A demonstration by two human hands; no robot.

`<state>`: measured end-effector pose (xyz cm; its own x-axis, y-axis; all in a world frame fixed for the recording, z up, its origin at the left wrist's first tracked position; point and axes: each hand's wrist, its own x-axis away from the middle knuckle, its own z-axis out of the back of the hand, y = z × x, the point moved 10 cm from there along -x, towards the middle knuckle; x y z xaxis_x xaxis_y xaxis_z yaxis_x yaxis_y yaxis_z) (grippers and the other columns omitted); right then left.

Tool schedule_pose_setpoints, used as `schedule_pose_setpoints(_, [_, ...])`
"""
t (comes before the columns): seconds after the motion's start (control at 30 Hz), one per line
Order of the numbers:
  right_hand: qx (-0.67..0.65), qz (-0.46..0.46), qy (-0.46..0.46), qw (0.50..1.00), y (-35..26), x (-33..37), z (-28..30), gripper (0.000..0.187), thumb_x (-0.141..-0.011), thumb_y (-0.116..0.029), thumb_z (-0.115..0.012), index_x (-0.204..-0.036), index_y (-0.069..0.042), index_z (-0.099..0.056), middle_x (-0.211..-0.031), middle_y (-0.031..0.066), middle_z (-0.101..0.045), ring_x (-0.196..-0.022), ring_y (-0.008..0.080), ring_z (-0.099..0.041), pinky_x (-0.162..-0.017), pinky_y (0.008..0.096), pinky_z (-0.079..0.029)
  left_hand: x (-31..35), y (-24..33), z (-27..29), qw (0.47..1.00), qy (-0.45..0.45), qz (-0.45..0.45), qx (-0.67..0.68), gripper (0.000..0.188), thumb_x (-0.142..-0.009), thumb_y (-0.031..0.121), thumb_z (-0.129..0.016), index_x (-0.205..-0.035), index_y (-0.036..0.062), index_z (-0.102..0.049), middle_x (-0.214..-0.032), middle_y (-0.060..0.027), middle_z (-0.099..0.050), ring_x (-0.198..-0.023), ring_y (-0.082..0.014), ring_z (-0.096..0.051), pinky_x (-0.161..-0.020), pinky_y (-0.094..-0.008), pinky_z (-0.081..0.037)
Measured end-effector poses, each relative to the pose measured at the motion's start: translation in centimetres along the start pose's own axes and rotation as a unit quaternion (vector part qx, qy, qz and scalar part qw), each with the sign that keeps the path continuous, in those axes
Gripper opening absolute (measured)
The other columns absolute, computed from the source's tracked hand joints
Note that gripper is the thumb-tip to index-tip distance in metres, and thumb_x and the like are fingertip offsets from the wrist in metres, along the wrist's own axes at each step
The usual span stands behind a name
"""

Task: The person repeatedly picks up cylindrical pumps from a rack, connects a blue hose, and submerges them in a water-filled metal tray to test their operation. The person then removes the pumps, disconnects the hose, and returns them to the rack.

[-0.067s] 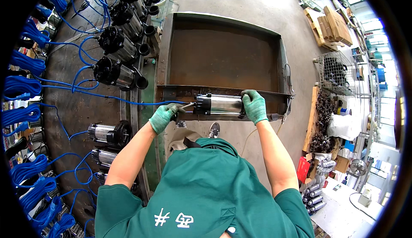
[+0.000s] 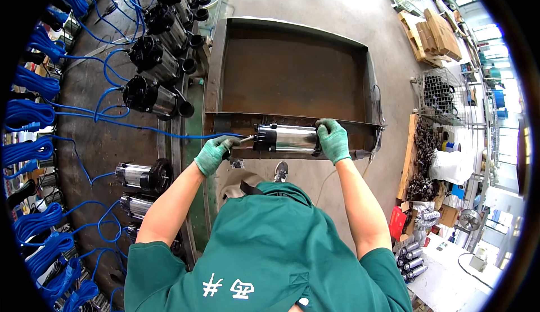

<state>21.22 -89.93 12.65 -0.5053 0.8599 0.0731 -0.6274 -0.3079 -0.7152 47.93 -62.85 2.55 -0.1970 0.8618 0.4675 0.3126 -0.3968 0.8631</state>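
A submersible pump (image 2: 295, 138) with a shiny steel body and black ends lies on its side along the near ledge of a rusty metal tank (image 2: 295, 75). My right hand (image 2: 333, 140), in a green glove, is closed round the pump's right end. At the pump's black left end, my gloved left hand (image 2: 212, 152) grips a short grey metal rod-like piece (image 2: 246, 139); whether it is a tool or part of the pump I cannot tell. A blue cable (image 2: 185, 136) runs from the left to this hand, and its end is hidden there.
On the bench (image 2: 84, 132) at left stand several pumps (image 2: 152, 97) with blue cables, and others lie nearer me. Coiled blue cables (image 2: 28, 112) line the far left edge. To the right are a wire basket (image 2: 441, 95), a pallet with cardboard (image 2: 430, 36) and a white table (image 2: 450, 267).
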Motion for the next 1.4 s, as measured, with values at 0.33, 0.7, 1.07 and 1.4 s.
schedule_pose_setpoints(0.33, [0.009,0.012,0.008,1.000,-0.4,0.3,0.1,0.018,-0.092,-0.014,-0.064,-0.101,-0.004,-0.076,-0.102,0.0187,-0.074,-0.097,0.0362,-0.071,-0.090,0.0426,-0.056,-2.5,0.9,1.3,0.994,0.023,0.004,0.105,0.039,-0.098,0.009,-0.071,-0.132,0.0085,-0.051,-0.098,-0.0040,-0.069,-0.076,-0.0122,-0.065,-0.065,-0.0292,-0.057])
schedule_pose_setpoints(0.7, [-0.006,0.015,0.000,1.000,-0.2,0.2,-0.1,0.017,-0.091,-0.013,-0.064,-0.100,-0.004,-0.076,-0.102,0.0182,-0.074,-0.094,0.0347,-0.071,-0.088,0.0417,-0.056,-1.7,1.8,1.7,0.980,0.040,0.068,-0.180,0.027,-0.100,0.017,-0.070,-0.120,0.0039,-0.056,-0.080,-0.0034,-0.062,-0.058,-0.0129,-0.061,-0.050,-0.0290,-0.049])
schedule_pose_setpoints(1.07, [0.000,0.010,-0.001,1.000,0.0,0.2,-0.1,0.016,-0.091,-0.013,-0.064,-0.100,-0.004,-0.076,-0.102,0.0175,-0.074,-0.094,0.0341,-0.071,-0.088,0.0415,-0.056,-1.7,0.6,2.3,0.987,-0.025,0.000,-0.161,0.046,-0.098,0.002,-0.060,-0.144,0.0069,-0.053,-0.112,-0.0097,-0.069,-0.095,-0.0120,-0.061,-0.081,-0.0305,-0.056])
schedule_pose_setpoints(1.4, [-0.004,0.024,0.005,1.000,-0.1,0.3,0.1,0.015,-0.091,-0.012,-0.064,-0.099,-0.004,-0.075,-0.100,0.0167,-0.074,-0.094,0.0342,-0.070,-0.088,0.0414,-0.056,-0.4,0.2,1.6,0.999,0.029,0.001,-0.015,0.033,-0.103,0.029,-0.071,-0.129,0.0097,-0.068,-0.096,0.0027,-0.067,-0.081,-0.0064,-0.059,-0.072,-0.0250,-0.052])
